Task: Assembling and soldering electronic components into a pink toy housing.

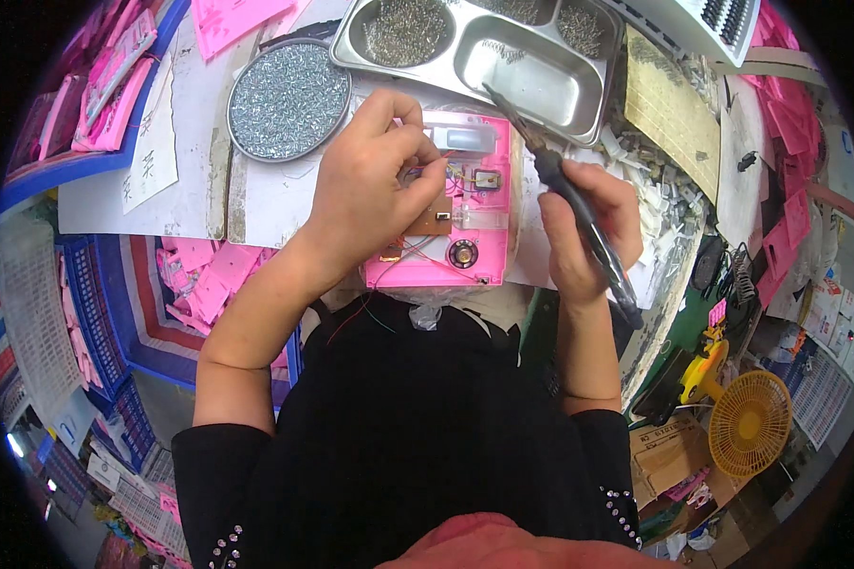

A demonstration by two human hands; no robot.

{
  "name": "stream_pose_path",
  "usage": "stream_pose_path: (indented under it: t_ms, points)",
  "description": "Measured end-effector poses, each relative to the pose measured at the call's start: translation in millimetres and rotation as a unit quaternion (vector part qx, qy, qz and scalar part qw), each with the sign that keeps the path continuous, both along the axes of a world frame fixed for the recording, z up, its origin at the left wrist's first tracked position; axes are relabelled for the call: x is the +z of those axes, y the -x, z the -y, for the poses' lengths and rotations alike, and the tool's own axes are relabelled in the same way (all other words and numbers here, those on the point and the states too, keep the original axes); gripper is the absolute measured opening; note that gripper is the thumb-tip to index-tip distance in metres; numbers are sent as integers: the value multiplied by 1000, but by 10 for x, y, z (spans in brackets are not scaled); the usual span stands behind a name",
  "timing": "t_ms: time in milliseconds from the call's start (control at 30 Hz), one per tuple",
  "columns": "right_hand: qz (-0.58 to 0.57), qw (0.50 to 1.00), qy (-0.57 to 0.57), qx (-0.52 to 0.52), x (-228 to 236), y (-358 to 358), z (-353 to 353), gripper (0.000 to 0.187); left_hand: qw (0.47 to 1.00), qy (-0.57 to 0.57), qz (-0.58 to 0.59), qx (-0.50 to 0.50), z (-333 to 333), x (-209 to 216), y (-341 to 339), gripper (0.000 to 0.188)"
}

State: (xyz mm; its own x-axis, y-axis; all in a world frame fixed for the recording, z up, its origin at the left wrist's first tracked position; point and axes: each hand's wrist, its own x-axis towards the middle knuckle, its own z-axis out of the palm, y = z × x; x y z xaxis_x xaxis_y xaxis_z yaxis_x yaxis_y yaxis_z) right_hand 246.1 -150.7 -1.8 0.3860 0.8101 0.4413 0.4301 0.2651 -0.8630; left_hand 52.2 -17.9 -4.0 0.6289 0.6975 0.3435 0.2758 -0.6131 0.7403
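Right grip (621, 220) holds black-handled tool (562, 186) diagonally, tip forward-left.

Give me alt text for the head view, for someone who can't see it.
A person's left hand is over an open pink casing of wired parts; the right hand holds a black-handled pointed tool. A round dish and metal tray hold small metal pieces beyond.

The black top (408, 417) has short sleeves (220, 474) dotted with shiny round studs (234, 539).
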Motion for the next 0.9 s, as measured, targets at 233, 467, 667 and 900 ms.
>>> stream_pose_path:
  t_ms: [233, 467, 667, 900]
  points:
    - [46, 998, -14, 32, -25, -39, 140, 30, 1000, -11, -5, 6, 27, -49, 0, 12]
    - [108, 989, 8, 100, 1, -57, 196, 28, 1000, -13, 3, 13, 21, -73, 7, 12]
    - [119, 988, 3, 101, -5, -16, 160, 29, 1000, -26, 3, 9, 9, -69, 5, 12]
    - [117, 988, -4, 105, -40, 5, 129, 28, 1000, -18, 2, 15, 20, -79, 8, 11]
